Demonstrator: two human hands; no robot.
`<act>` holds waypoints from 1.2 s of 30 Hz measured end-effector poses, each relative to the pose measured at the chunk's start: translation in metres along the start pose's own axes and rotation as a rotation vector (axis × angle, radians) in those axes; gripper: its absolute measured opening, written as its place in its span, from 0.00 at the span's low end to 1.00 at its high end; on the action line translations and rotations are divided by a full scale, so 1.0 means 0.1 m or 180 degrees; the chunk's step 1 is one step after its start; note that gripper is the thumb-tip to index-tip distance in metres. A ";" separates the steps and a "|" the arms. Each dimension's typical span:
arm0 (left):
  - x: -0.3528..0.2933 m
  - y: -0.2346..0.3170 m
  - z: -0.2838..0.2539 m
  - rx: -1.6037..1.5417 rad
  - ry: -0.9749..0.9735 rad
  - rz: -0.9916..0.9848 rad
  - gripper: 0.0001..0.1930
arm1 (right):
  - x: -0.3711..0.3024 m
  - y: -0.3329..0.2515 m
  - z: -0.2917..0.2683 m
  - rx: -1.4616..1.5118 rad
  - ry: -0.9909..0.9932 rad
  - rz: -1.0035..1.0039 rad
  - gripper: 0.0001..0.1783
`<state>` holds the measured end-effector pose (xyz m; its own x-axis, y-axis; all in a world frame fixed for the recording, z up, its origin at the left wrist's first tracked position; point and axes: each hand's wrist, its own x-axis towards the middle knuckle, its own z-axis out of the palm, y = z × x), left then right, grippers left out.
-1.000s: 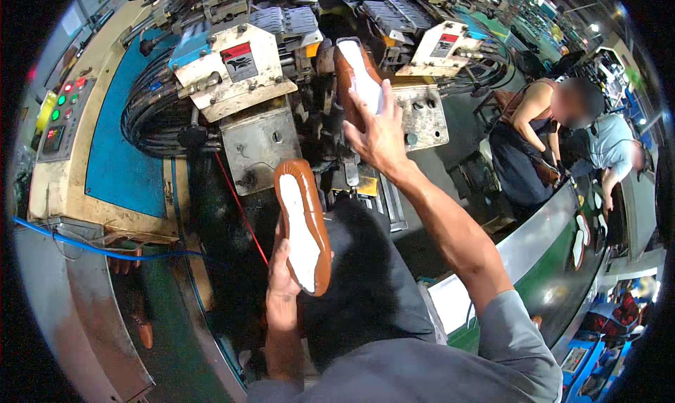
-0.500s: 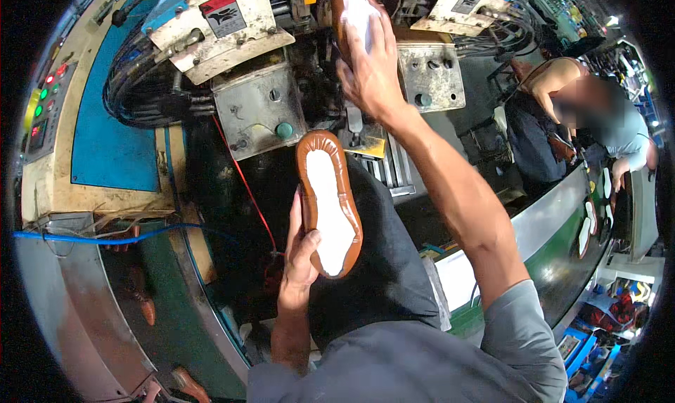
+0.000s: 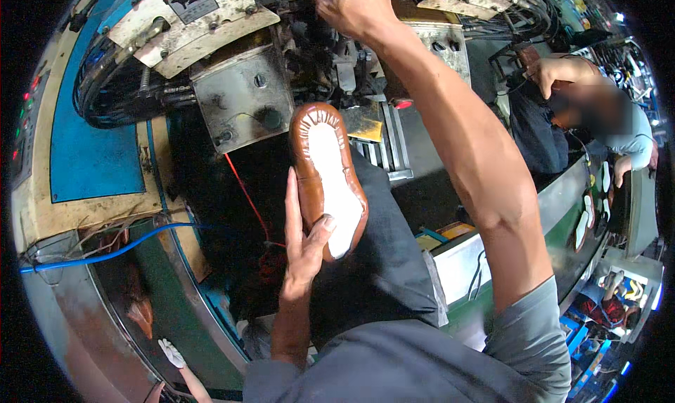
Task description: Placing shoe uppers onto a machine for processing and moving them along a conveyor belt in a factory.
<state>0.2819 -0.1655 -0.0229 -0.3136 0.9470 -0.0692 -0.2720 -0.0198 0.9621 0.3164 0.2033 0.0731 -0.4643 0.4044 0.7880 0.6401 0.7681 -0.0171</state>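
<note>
A brown shoe upper on a last point(image 3: 307, 164), its white underside point(image 3: 337, 192) turned up, stands nearly upright in front of me with its gathered toe end away from me. My left hand point(image 3: 306, 252) grips its heel end, thumb on the underside and fingers along the left side. My right arm reaches to the top edge of the view. There my right hand point(image 3: 355, 9) is beside the machine, fingers curled; the top edge cuts it off, and what it holds is hidden. The machine's metal box point(image 3: 242, 97) stands left of the shoe.
Belts run at left and right; brown shoes point(image 3: 139, 312) lie on the left one, white-bottomed shoes point(image 3: 582, 224) on the right. A co-worker's white-gloved hand point(image 3: 171, 354) is at lower left. Another person point(image 3: 598, 115) sits at right. A blue hose point(image 3: 119, 254) crosses the left side.
My right hand has moved up to the top edge, and the second brown shoe there has left the view. The left-hand shoe is slightly farther up. A gloved hand has appeared at lower left.
</note>
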 end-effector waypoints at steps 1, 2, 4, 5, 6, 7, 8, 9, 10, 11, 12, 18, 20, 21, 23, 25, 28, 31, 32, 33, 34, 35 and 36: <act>0.01 0.01 0.00 0.0002 0.0001 0.0000 0.51 | 0.02 0.00 -0.02 0.0002 0.0001 0.0000 0.39; 0.01 0.02 0.00 -0.0091 0.0003 -0.0070 0.51 | 0.05 0.00 -0.05 -0.0092 -0.0040 0.0053 0.40; 0.00 0.03 -0.03 -0.0171 0.0048 -0.0115 0.51 | 0.13 -0.03 -0.12 -0.0246 -0.0108 0.0138 0.40; -0.02 0.02 -0.05 -0.0440 0.0049 -0.0170 0.50 | 0.20 0.01 -0.16 -0.0138 -0.0227 0.0163 0.40; -0.04 0.02 -0.08 -0.0709 0.0058 -0.0216 0.50 | 0.16 -0.02 -0.20 -0.0071 -0.0237 0.0180 0.38; -0.06 0.10 -0.09 -0.1009 0.0077 -0.0265 0.50 | 0.17 0.02 -0.22 0.0024 -0.0306 0.0138 0.37; -0.08 0.08 -0.14 -0.0993 0.0147 -0.0207 0.50 | 0.20 0.08 -0.22 0.0136 -0.0363 0.0074 0.37; -0.11 0.02 -0.24 -0.1231 0.0202 -0.0205 0.50 | 0.24 0.08 -0.25 0.0327 -0.0407 0.0032 0.38; -0.18 -0.02 -0.37 -0.1464 0.0270 -0.0211 0.49 | 0.24 0.04 -0.30 0.0533 -0.0469 -0.0005 0.39; -0.24 -0.06 -0.49 -0.1488 0.0427 -0.0290 0.48 | 0.15 0.02 -0.36 0.0686 -0.0453 0.0100 0.42; -0.32 -0.07 -0.64 -0.1451 0.0570 -0.0234 0.48 | 0.01 -0.05 -0.42 0.0891 -0.0442 0.0208 0.45; -1.00 -0.32 -2.09 -0.0815 0.1943 -0.0366 0.46 | -2.07 -0.19 -0.53 0.1320 -0.1666 0.0851 0.43; -1.24 -0.13 -2.45 0.0088 0.2485 -0.0652 0.44 | -3.02 -0.04 -0.73 0.1439 -0.2393 0.1288 0.36; -1.36 -0.16 -2.70 0.0618 0.2609 -0.0661 0.44 | -3.60 0.25 -0.83 0.1193 -0.2730 0.1281 0.31; -1.83 -0.22 -3.29 0.1896 0.3099 -0.0695 0.45 | -4.32 0.32 -1.08 0.1615 -0.3027 0.1360 0.28; -2.52 -0.29 -3.93 0.3204 0.3564 -0.0061 0.46 | -4.66 0.07 -1.14 0.1654 -0.3734 0.2359 0.23; -2.55 -0.31 -4.08 0.4272 0.3513 -0.1880 0.47 | -5.28 0.59 -1.50 0.1046 -0.3662 0.1408 0.22; -3.28 -0.61 -4.71 0.6316 0.2559 -0.1722 0.47 | -5.47 0.57 -1.28 0.1465 -0.4021 0.2288 0.16; -3.29 -0.63 -4.75 0.6296 0.2528 -0.1732 0.47 | -5.40 0.50 -1.30 0.1433 -0.4040 0.2299 0.16; -3.29 -0.64 -4.80 0.6445 0.2385 -0.1691 0.48 | -5.33 0.43 -1.30 0.1607 -0.3820 0.2409 0.16; -3.15 -0.69 -4.82 0.6558 0.2190 -0.1602 0.48 | -5.22 0.37 -1.36 0.1712 -0.3578 0.2547 0.16; -2.91 -0.72 -4.81 0.6413 0.1943 -0.2057 0.47 | -5.10 0.38 -1.48 0.1554 -0.3573 0.2586 0.16; -2.91 -0.69 -4.95 0.6398 0.1971 -0.2084 0.47 | -4.95 0.29 -1.36 0.1797 -0.3651 0.2549 0.16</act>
<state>-0.0585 -0.5983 -0.2000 -0.8747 0.4806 -0.0627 0.4723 0.8161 -0.3331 0.6480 -0.0417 -0.2338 -0.5000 0.7495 -0.4338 0.7598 0.1395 -0.6350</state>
